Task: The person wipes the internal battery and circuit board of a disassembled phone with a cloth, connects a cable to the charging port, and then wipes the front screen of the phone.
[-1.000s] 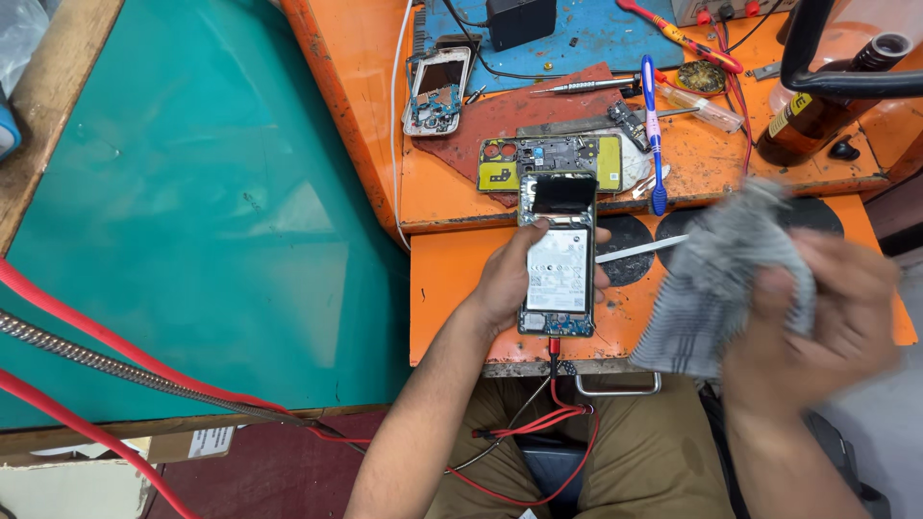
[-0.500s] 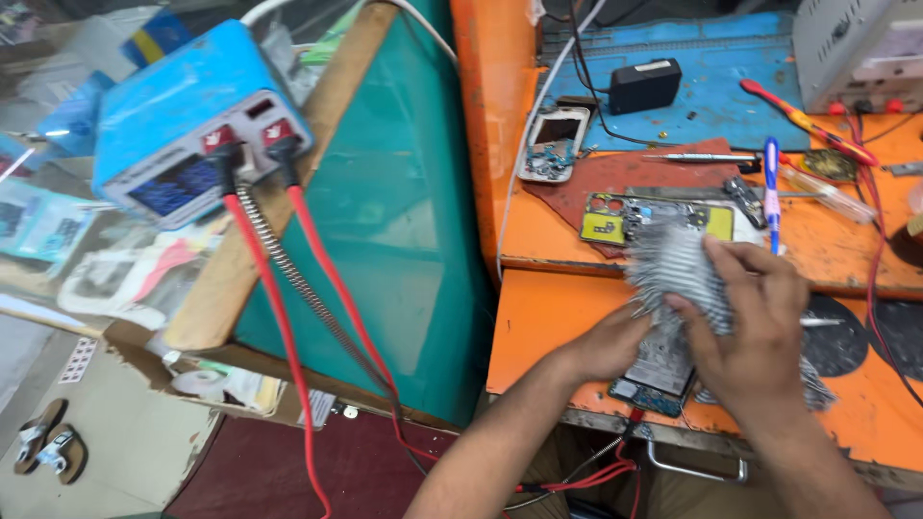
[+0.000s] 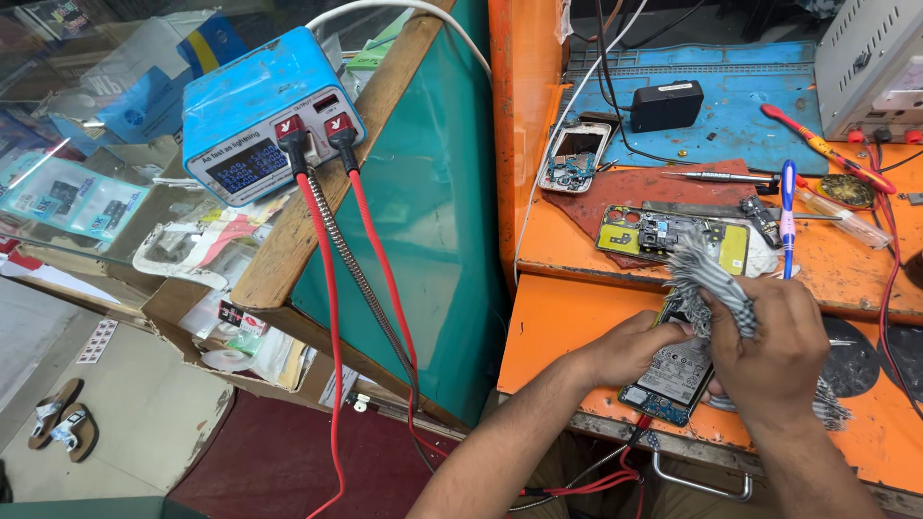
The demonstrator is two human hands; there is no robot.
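Note:
My left hand point(image 3: 630, 348) grips an opened phone point(image 3: 673, 375) from its left side, battery and circuit board facing up, over the front orange bench point(image 3: 558, 317). My right hand point(image 3: 774, 341) clutches a striped grey-and-white cloth point(image 3: 707, 279) and presses it onto the upper part of the phone. A loose end of the cloth hangs out below my right wrist. The top of the phone is hidden under the cloth and my right hand.
Another phone frame with yellow parts point(image 3: 673, 235) lies on a red mat. A small opened phone point(image 3: 575, 156), black adapter point(image 3: 666, 104), blue pen point(image 3: 787, 216), red screwdriver point(image 3: 827, 147) and tweezers point(image 3: 716, 177) sit behind. A blue meter box point(image 3: 269, 115) with red leads stands left.
The head camera has swung left, bringing the blue meter box into view. My right hand brought the cloth from the right down onto the phone and stays on it.

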